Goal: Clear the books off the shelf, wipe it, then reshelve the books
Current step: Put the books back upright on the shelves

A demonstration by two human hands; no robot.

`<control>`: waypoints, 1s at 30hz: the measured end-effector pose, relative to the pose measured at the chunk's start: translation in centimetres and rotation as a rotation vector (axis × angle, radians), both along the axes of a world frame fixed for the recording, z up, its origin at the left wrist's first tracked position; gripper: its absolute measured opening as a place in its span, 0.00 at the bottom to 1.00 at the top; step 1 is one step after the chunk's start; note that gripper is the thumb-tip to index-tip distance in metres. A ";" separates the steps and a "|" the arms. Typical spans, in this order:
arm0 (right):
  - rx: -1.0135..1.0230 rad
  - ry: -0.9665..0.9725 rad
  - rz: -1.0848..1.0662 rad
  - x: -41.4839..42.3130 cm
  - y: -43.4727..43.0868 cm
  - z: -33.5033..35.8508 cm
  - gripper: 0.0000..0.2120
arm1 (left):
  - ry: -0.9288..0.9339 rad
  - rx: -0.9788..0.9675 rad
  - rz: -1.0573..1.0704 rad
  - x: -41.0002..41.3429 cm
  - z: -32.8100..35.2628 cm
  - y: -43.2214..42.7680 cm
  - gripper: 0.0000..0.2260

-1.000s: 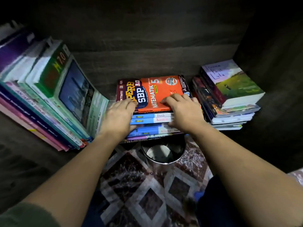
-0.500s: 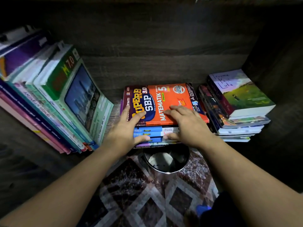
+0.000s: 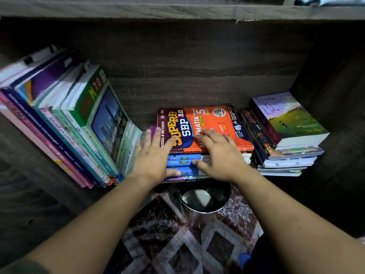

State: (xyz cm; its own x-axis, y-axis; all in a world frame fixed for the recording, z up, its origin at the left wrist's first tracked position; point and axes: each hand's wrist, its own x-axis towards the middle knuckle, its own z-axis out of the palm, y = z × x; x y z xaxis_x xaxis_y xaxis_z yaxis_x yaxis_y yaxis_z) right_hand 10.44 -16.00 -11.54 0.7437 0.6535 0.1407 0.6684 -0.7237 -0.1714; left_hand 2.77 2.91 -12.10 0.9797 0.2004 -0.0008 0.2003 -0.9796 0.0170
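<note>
A flat stack of books lies in the middle of the dark wooden shelf, topped by an orange and maroon maths workbook. My left hand rests on the stack's left corner, fingers spread straight over the cover and thumb against a lower blue spine. On the cover's right half lies my right hand, its thumb touching the blue spines. Several tall books lean at the left. A smaller stack sits at the right.
A round metal container stands on the floor just below the shelf's front edge, under my wrists. A patterned rug covers the floor. The shelf's right wall is close to the right stack, and a board runs overhead.
My left hand has slid left, and its fingers have spread over the stack's left corner. The right hand stays on the orange cover. The view has tilted up slightly.
</note>
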 end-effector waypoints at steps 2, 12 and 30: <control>-0.026 -0.021 0.045 -0.6 1.1 0.1 0.34 | -0.057 0.207 0.027 -0.7 1.5 0.3 0.47; -0.174 0.052 -0.005 -1.6 5.4 0.5 0.31 | -0.554 0.324 0.204 -6.5 8.3 5.1 0.34; -0.197 -0.096 -0.066 -0.8 6.1 2.4 0.21 | -0.572 0.328 0.306 -9.9 9.1 9.9 0.42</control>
